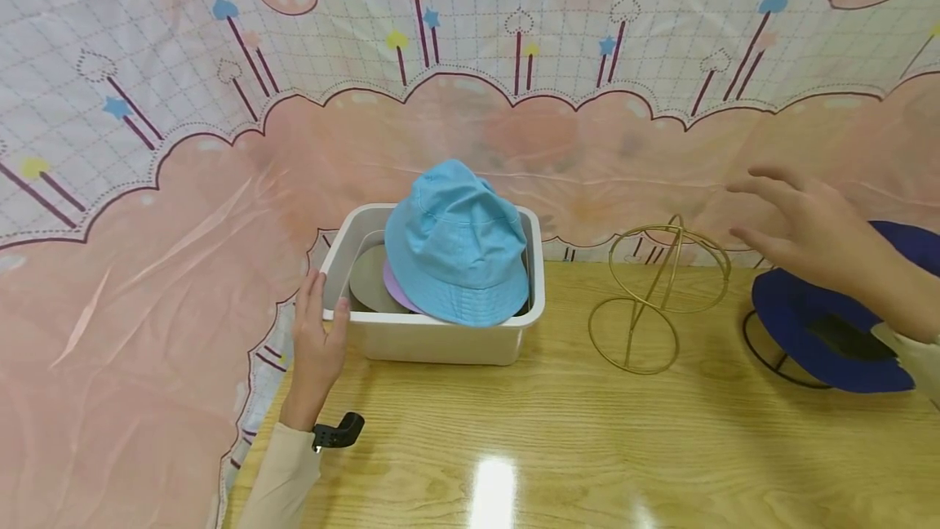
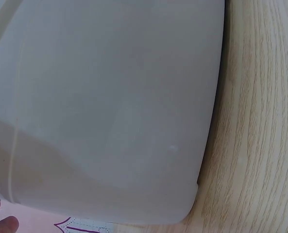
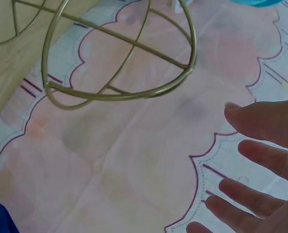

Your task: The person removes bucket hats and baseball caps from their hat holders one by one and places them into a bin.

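A light blue bucket hat (image 1: 463, 243) lies on top of other hats in a white plastic bin (image 1: 433, 341). Beneath it show a grey-green hat (image 1: 370, 282) and a bit of a purple one (image 1: 400, 288). My left hand (image 1: 320, 337) touches the bin's near left corner, fingers along the rim; the left wrist view is mostly bin wall (image 2: 105, 111). My right hand (image 1: 815, 223) hovers with spread fingers (image 3: 265, 160), holding nothing, between a bare gold wire hat stand (image 1: 664, 292) and a dark blue hat (image 1: 793, 317) on a black stand.
The wooden table (image 1: 573, 447) carries the bin at left, the gold stand right of it and the dark blue hat at far right. A pink and white patterned cloth (image 1: 514, 137) hangs behind the table and along its left side.
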`<state>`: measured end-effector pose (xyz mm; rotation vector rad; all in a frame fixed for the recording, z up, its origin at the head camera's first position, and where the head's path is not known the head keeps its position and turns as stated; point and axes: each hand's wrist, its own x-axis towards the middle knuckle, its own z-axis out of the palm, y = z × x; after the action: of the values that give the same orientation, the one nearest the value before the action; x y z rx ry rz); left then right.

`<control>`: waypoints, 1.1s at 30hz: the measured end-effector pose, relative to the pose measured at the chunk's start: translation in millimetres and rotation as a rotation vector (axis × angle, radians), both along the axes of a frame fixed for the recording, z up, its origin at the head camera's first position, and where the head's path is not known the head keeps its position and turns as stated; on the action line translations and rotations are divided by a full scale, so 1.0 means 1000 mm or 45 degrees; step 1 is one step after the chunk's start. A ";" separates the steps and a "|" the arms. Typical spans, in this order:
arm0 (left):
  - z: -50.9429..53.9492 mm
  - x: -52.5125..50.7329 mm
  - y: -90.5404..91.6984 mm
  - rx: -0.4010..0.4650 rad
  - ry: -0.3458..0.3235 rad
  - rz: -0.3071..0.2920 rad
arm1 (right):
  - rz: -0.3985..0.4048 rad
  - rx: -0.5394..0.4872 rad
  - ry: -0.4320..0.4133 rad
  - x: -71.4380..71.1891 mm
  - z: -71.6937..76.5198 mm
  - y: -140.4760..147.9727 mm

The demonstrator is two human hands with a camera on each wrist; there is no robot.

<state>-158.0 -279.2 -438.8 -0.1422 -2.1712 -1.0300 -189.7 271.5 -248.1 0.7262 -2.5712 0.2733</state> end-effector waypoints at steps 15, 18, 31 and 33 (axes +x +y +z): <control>0.001 0.001 0.001 0.002 -0.005 0.006 | -0.094 0.023 -0.044 -0.003 -0.008 0.025; 0.001 0.002 0.001 0.001 0.003 0.008 | -0.105 0.036 -0.044 -0.002 -0.009 0.030; 0.003 0.003 0.001 -0.008 0.006 0.013 | -0.156 0.072 0.014 -0.003 -0.015 0.054; 0.003 0.003 0.001 -0.010 0.006 0.013 | -0.180 0.046 0.000 -0.002 -0.017 0.057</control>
<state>-154.9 -277.8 -436.2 -0.1373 -2.1702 -1.0146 -192.1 329.0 -264.8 0.5533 -2.6181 0.1821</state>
